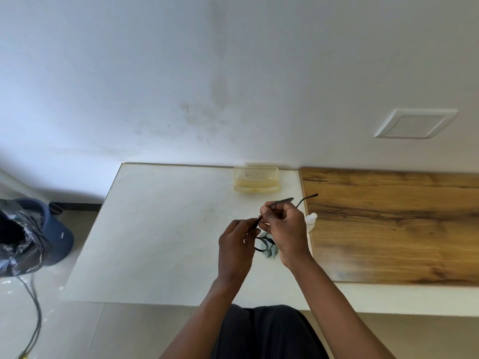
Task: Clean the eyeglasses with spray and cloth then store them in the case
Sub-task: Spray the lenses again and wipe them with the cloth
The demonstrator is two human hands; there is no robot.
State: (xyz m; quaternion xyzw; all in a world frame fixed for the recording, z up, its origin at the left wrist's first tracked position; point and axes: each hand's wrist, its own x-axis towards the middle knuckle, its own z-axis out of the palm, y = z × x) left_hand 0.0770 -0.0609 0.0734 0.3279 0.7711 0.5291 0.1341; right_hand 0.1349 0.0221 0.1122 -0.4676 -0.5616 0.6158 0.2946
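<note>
From the head view, I'm holding the eyeglasses point(261, 242) above the desk point(168, 229), both hands close together: left hand point(237, 248) pinching the frame, right hand point(283, 229) gripping a temple pointing away toward the open case point(256, 180), nearer my right.

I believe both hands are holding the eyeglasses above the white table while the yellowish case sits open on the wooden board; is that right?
Not quite: the head view shows the case closed on the white table, against the wall, not on the wooden board. The rest holds: the left hand and right hand hold the eyeglasses above the table.
</note>
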